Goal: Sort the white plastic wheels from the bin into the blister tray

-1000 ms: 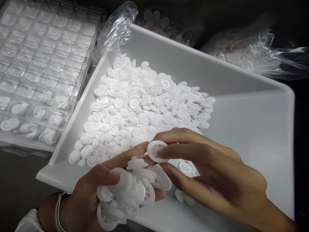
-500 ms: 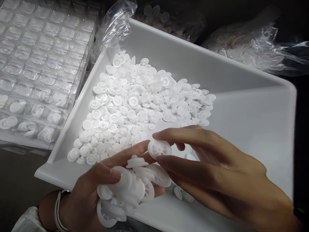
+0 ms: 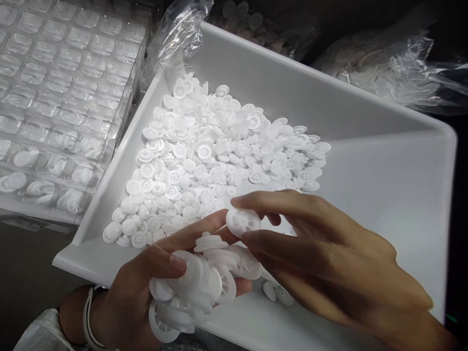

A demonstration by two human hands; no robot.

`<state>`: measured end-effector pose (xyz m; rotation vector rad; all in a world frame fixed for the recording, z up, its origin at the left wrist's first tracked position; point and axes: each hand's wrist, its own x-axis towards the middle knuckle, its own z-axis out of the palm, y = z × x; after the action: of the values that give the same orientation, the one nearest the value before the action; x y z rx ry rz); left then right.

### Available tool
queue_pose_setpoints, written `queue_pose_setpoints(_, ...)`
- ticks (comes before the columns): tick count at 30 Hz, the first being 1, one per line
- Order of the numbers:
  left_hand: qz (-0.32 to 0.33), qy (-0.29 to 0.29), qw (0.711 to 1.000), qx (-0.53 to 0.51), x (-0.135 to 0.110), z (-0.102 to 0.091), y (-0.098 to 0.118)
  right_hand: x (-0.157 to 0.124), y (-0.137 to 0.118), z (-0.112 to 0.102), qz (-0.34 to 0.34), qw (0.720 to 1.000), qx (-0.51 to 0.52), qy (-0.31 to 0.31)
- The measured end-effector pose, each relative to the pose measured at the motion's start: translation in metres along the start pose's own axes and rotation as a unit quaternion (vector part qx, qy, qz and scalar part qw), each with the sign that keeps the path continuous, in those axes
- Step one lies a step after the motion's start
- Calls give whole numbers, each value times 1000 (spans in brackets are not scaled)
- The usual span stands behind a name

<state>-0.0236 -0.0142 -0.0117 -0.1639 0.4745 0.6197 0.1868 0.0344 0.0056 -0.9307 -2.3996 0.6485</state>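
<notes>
In my left hand (image 3: 135,287) rests a heap of white plastic gears (image 3: 197,282), with the thumb pressed on top and the fingers curled beneath. My right hand (image 3: 329,253) pinches one white spoked gear (image 3: 243,222) between thumb and fingers, just above the upper end of that heap. Both hands are over the near side of a white bin (image 3: 395,195). Inside it a broad pile of similar white gears (image 3: 219,151) lies toward the left and back. A few loose gears (image 3: 278,292) show under my right hand, partly covered by it.
Left of the bin lies a clear plastic tray (image 3: 54,97) of square pockets; white parts sit in its nearest rows. A clear plastic bag (image 3: 181,36) hangs at the bin's back left corner. Behind the back wall are more clear bags (image 3: 395,73) with pale parts.
Both hands keep nearly the same pose and grip. The view has shifted a little, so the bin and hands appear slightly displaced; no gear is visibly released.
</notes>
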Motion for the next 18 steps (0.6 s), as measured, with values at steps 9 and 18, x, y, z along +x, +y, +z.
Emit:
queue_pose_setpoints(9, -8, 39, 999, -25, -1, 6, 1, 0, -2, -2, -1, 1000, -7, -15)
queue_pose_setpoints(18, -19, 45, 999, -1, 0, 5, 4, -7, 5, 3, 21, 999, 43, 18)
